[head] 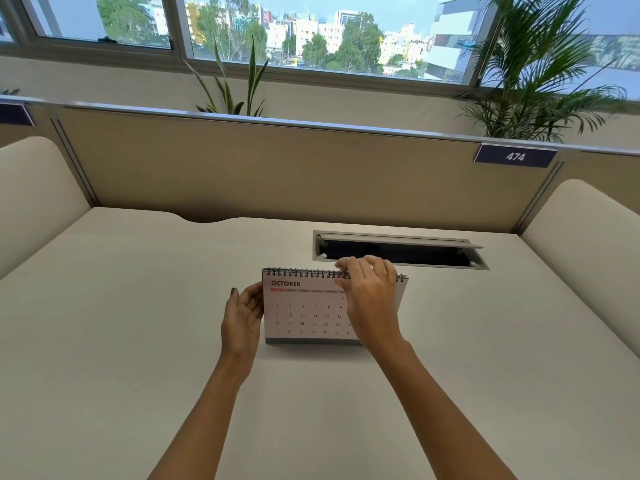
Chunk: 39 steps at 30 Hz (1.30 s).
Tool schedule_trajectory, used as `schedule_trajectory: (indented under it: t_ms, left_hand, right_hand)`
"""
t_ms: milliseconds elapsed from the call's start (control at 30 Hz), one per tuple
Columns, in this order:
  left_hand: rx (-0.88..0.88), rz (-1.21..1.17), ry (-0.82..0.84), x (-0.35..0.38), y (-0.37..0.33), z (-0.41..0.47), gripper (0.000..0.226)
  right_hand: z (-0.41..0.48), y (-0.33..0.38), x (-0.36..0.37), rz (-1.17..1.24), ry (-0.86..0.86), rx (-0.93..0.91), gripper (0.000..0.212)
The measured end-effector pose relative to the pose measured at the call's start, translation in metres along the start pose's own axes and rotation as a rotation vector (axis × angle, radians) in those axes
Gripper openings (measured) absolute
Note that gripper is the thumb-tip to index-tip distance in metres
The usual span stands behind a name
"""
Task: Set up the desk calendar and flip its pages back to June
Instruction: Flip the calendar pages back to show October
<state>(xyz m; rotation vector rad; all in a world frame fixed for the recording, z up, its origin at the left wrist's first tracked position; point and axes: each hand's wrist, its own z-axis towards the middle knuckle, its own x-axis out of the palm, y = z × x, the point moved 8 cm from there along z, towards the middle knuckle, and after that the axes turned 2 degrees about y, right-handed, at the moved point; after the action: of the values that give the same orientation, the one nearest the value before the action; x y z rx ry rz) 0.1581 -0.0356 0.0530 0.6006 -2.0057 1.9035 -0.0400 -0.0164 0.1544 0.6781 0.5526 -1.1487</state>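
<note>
A spiral-bound desk calendar point(304, 313) stands upright on the white desk point(138, 341), its front page reading OCTOBER. My left hand point(242, 320) presses flat against the calendar's left edge, fingers apart. My right hand point(369, 292) covers the calendar's right part, with its fingertips curled over the spiral binding at the top and the thumb on the front page. The right part of the page is hidden behind that hand.
An open cable slot point(401, 251) with a raised metal flap lies just behind the calendar. A beige partition point(277, 174) with a plate marked 474 point(515, 156) closes off the back. Rounded dividers point(31, 188) stand on both sides. Plants and windows sit beyond.
</note>
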Motion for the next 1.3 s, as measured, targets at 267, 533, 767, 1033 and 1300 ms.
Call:
schedule_trajectory:
  t_ms: [267, 533, 767, 1033, 1300]
  left_hand:
    - [0.008, 0.004, 0.0, -0.002, -0.001, -0.001, 0.049]
    - [0.002, 0.001, 0.0, -0.001, -0.001, -0.001, 0.049]
    - [-0.003, -0.004, -0.002, 0.001, -0.003, -0.002, 0.046]
    - [0.003, -0.004, 0.001, 0.001, -0.003, -0.002, 0.047]
    - [-0.003, 0.007, -0.005, 0.002, -0.004, -0.004, 0.046]
  right_hand:
    - [-0.058, -0.044, -0.03, 0.376, -0.44, 0.588, 0.03]
    - [-0.122, -0.093, 0.02, 0.643, -0.152, 1.108, 0.028]
    - [-0.127, -0.094, 0.021, 0.641, -0.132, 1.079, 0.025]
    - [-0.134, -0.098, 0.012, 0.62, -0.138, 1.029, 0.018]
    - [-0.135, -0.1, 0.008, 0.711, -0.116, 1.021, 0.011]
